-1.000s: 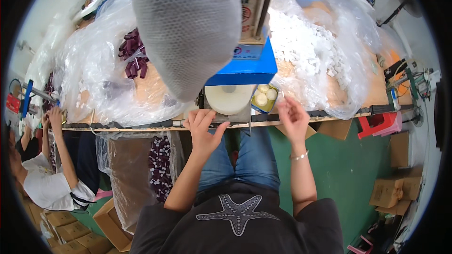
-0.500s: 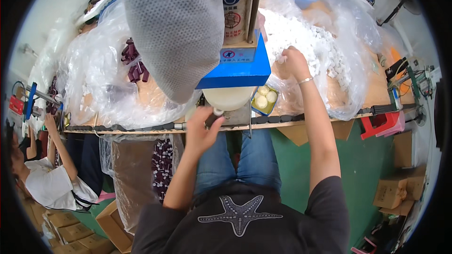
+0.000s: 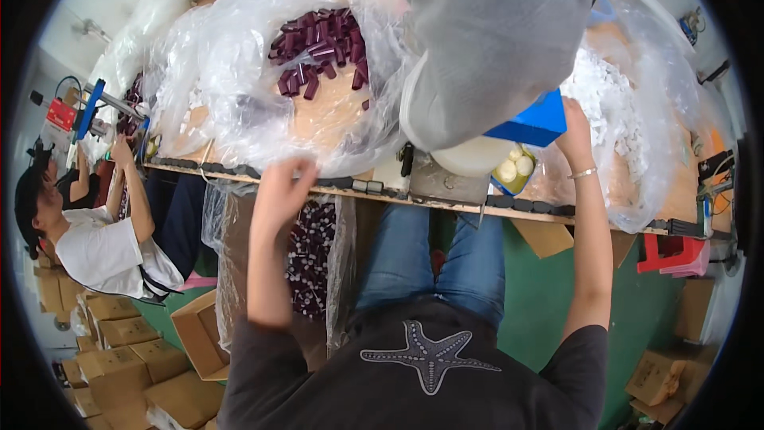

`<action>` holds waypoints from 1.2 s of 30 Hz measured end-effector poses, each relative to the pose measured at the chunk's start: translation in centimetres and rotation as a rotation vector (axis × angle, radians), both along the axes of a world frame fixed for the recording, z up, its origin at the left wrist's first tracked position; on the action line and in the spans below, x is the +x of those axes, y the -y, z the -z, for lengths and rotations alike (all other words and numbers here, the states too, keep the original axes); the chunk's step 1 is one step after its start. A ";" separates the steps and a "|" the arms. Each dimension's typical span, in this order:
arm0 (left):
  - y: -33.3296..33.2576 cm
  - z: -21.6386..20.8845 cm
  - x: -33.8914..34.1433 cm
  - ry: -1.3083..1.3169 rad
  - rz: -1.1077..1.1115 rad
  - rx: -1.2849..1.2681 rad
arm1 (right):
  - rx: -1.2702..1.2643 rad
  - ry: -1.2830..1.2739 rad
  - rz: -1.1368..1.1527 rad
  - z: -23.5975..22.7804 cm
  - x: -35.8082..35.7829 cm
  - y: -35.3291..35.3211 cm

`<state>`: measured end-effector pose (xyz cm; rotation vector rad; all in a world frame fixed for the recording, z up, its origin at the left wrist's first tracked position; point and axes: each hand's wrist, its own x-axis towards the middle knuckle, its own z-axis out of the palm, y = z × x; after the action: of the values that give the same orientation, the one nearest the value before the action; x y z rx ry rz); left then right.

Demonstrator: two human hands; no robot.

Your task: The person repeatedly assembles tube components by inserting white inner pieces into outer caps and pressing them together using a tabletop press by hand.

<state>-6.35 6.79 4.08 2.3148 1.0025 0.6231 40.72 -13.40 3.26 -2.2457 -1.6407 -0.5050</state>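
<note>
My left hand (image 3: 280,191) is raised and blurred at the table's front edge (image 3: 350,185). It is just below a clear plastic bag holding dark maroon caps (image 3: 318,52); its grip does not show. My right hand (image 3: 574,131) reaches far over the table into a heap of small white parts (image 3: 613,111) in clear plastic, beside a blue box (image 3: 541,121). Its fingertips are buried there. Between my hands stand a white round bowl (image 3: 469,161) and a small tray of pale yellow round pieces (image 3: 513,169). A large grey mesh sack (image 3: 493,32) hangs above them.
A clear bag of dark caps (image 3: 310,247) hangs below the table by my left knee. A co-worker in a white shirt (image 3: 103,243) sits at the left by a blue-and-red machine (image 3: 79,111). Cardboard boxes (image 3: 119,350) lie on the floor at the left, a red stool (image 3: 672,255) at the right.
My left hand has moved left from the white bowl to the bag of maroon caps. My right hand stays at the white parts. The view has swung left.
</note>
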 end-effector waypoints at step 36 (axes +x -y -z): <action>11.6 2.8 13.4 0.624 0.356 -0.113 | 0.311 -0.759 -0.293 0.7 -18.4 4.9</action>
<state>7.01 -4.80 1.29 1.9305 0.3187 1.0143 22.34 -18.25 2.53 -1.6262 -1.3244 0.1563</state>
